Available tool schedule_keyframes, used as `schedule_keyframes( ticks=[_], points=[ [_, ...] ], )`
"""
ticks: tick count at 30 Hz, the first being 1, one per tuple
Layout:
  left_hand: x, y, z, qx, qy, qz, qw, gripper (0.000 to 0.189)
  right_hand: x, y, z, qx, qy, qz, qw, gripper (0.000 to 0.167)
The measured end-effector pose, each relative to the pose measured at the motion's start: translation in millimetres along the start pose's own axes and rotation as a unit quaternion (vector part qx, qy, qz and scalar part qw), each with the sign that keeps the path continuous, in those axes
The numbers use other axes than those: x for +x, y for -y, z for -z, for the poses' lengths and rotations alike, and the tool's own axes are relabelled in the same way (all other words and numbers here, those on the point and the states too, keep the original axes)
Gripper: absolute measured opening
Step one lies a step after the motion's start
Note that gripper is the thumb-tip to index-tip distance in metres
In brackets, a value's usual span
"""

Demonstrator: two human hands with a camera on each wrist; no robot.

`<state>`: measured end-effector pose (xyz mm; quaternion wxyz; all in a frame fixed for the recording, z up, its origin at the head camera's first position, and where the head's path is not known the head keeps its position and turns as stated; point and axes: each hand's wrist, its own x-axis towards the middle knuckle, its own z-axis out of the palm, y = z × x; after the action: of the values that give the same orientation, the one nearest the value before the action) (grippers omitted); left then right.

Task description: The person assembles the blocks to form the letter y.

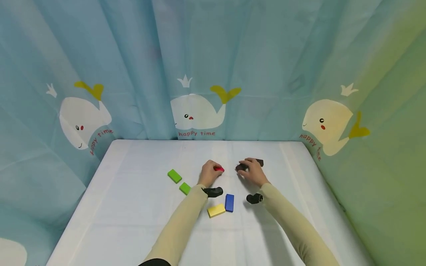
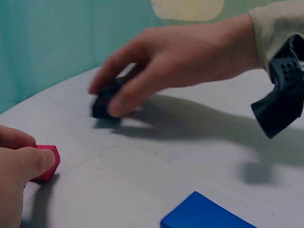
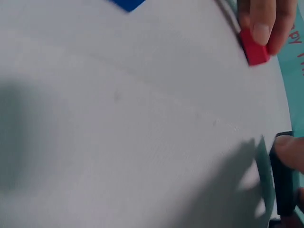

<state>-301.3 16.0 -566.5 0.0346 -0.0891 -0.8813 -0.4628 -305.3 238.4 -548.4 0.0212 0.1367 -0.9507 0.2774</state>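
While red block [image 3: 256,53] shows everywhere, yellow block [image 1: 216,210] head-only.

Blocks [image 1: 229,203] lie on the table [image 1: 123,221], curtain [image 1: 266,48] behind it

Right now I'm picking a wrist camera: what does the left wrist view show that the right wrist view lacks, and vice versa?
Left wrist only: a beige fabric sleeve, a black wrist-worn device and a pale yellow patch on the teal fabric curtain. Right wrist only: cropped red lettering on that curtain. Both: the left hand pinching a small red block, the right hand gripping a dark oblong block, part of a blue rectangular block, the white tabletop and the curtain.
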Motion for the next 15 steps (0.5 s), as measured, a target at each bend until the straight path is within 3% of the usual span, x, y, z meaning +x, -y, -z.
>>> schedule_keyframes(
  ticks=[8, 15],
  points=[
    [0.8, -0.9, -4.1, 0.017, 0.008, -0.024, 0.9995, 0.02, 4.0, 8.3, -5.1, 0.008, 0.001, -0.02, 0.9998, 0.047],
    [-2.1, -5.9, -6.6, -0.004, 0.007, 0.001, 1.0, 0.021, 4.6, 3.7, -11.3, 0.007, -0.017, -0.023, 0.9996, 0.046]
  ],
)
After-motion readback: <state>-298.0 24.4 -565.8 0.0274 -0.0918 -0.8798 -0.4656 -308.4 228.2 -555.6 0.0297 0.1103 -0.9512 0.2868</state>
